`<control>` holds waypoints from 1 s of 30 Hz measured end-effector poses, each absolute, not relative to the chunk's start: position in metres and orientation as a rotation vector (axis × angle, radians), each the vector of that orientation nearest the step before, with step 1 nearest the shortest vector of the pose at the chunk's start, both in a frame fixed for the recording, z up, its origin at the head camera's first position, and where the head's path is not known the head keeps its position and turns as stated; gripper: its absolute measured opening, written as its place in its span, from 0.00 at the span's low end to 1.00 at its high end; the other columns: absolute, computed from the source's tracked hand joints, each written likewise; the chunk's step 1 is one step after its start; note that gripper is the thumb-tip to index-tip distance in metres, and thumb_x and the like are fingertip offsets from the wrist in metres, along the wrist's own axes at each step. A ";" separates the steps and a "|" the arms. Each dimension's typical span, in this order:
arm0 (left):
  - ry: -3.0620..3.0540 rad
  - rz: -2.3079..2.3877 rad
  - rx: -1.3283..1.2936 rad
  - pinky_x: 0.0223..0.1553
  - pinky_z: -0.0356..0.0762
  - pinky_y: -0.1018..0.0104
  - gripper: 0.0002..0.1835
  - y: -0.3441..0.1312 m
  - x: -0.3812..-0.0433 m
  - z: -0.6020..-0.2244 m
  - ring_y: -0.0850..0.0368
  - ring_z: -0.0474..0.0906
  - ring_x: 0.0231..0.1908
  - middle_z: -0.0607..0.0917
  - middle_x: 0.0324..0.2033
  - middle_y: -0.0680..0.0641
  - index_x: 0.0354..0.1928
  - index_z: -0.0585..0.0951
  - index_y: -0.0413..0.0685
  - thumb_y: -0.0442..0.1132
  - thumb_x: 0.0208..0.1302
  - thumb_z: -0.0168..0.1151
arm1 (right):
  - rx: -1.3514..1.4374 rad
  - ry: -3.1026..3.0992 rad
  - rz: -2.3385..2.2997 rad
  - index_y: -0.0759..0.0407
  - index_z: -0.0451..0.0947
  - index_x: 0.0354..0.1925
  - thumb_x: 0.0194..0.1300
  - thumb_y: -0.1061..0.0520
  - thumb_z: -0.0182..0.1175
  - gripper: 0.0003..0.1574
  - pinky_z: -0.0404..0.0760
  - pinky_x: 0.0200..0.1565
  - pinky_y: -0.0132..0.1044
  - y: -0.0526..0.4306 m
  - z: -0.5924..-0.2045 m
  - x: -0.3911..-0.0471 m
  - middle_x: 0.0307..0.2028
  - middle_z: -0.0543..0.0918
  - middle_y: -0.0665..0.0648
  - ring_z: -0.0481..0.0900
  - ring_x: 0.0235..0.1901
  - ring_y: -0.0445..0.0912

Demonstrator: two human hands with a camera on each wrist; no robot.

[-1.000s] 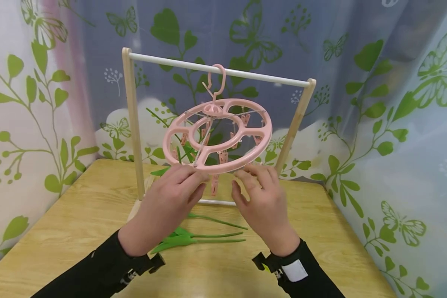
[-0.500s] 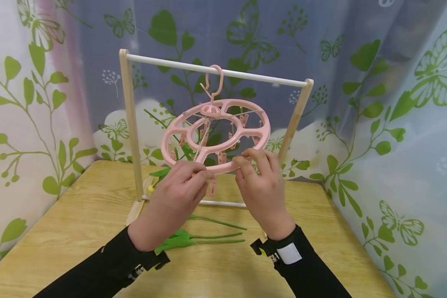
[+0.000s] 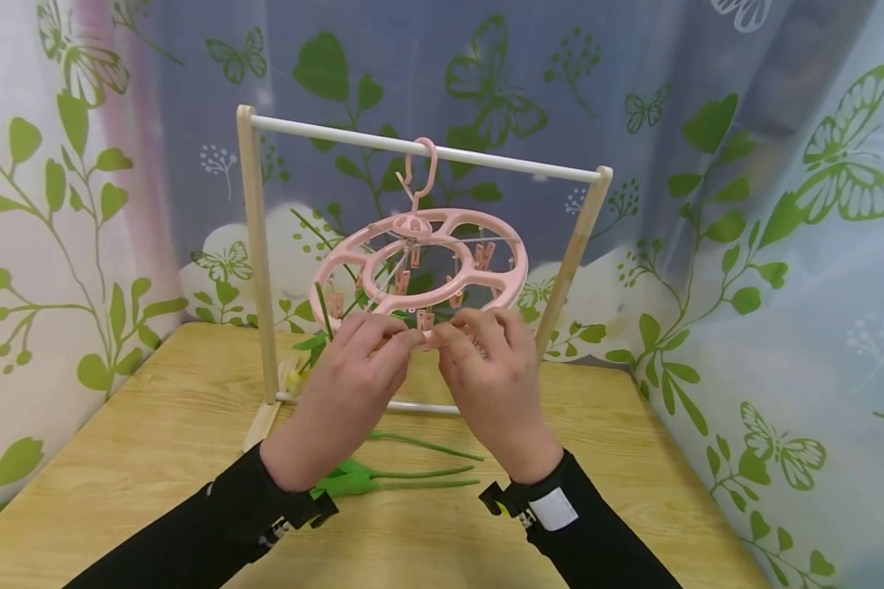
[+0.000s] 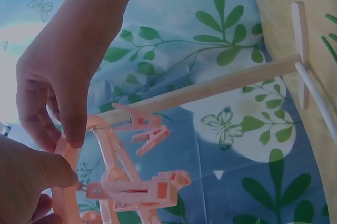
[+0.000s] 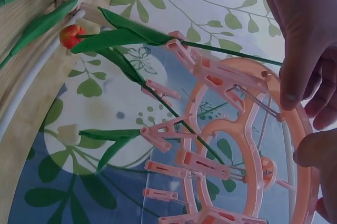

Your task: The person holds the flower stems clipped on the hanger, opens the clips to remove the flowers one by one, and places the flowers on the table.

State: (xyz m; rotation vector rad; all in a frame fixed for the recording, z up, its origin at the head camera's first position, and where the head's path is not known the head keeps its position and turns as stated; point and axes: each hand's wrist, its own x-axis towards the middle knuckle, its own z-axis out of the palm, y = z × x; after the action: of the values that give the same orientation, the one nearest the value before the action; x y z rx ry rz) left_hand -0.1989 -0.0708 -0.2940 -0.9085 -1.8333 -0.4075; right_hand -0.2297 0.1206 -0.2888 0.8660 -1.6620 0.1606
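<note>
A pink round clip hanger (image 3: 417,299) hangs by its hook from the white top bar (image 3: 516,166) of a wooden stand. My left hand (image 3: 346,393) and right hand (image 3: 493,393) pinch its near rim, their fingertips close together. The left wrist view has several pink clips, among them a large one (image 4: 134,192) near my left thumb. In the right wrist view a red-and-yellow tulip (image 5: 72,37) and a white tulip (image 5: 68,134) hang head down, with clips on their green stems. My hands hide part of the near rim.
The stand's wooden left post (image 3: 256,254) and lower white rod (image 3: 423,407) frame the hanger. Green artificial stems and leaves (image 3: 354,481) lie on the wooden table (image 3: 597,491) in front of the stand. Patterned curtains enclose the back and sides.
My right hand has moved left along the rim to beside my left hand. The hanger has turned a little, and a green stem now shows at its left edge.
</note>
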 end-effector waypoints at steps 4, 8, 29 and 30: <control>-1.848 -0.404 -0.904 0.43 0.71 0.57 0.12 -0.073 -0.202 -0.295 0.47 0.69 0.39 0.76 0.38 0.44 0.45 0.79 0.43 0.27 0.59 0.61 | 0.868 -1.648 0.163 0.54 0.82 0.39 0.55 0.61 0.64 0.10 0.71 0.35 0.50 0.118 -0.289 -0.230 0.38 0.78 0.57 0.72 0.39 0.56; -1.858 -0.413 -0.893 0.41 0.71 0.58 0.11 -0.075 -0.206 -0.298 0.48 0.69 0.39 0.77 0.38 0.45 0.44 0.80 0.43 0.27 0.59 0.61 | 0.854 -1.643 0.153 0.55 0.81 0.39 0.55 0.61 0.64 0.10 0.71 0.35 0.50 0.121 -0.290 -0.231 0.39 0.78 0.57 0.72 0.39 0.56; -1.806 -0.399 -0.841 0.48 0.74 0.55 0.10 -0.083 -0.210 -0.297 0.48 0.72 0.37 0.79 0.36 0.45 0.41 0.81 0.44 0.29 0.56 0.64 | 0.828 -1.649 0.138 0.54 0.79 0.40 0.54 0.62 0.65 0.13 0.70 0.38 0.53 0.126 -0.286 -0.229 0.41 0.78 0.58 0.71 0.41 0.58; -1.799 -0.394 -0.842 0.47 0.74 0.55 0.10 -0.082 -0.210 -0.296 0.47 0.72 0.37 0.79 0.36 0.44 0.41 0.81 0.43 0.29 0.55 0.64 | 0.832 -1.640 0.135 0.53 0.80 0.40 0.53 0.62 0.65 0.13 0.71 0.37 0.53 0.124 -0.286 -0.229 0.41 0.78 0.57 0.72 0.40 0.58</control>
State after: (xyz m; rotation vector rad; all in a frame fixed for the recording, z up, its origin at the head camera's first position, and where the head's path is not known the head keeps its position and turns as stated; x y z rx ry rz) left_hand -0.2096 -0.0820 -0.2955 -0.8420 -1.7990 -0.3940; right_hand -0.2286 0.1244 -0.2856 0.8323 -1.6399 0.1346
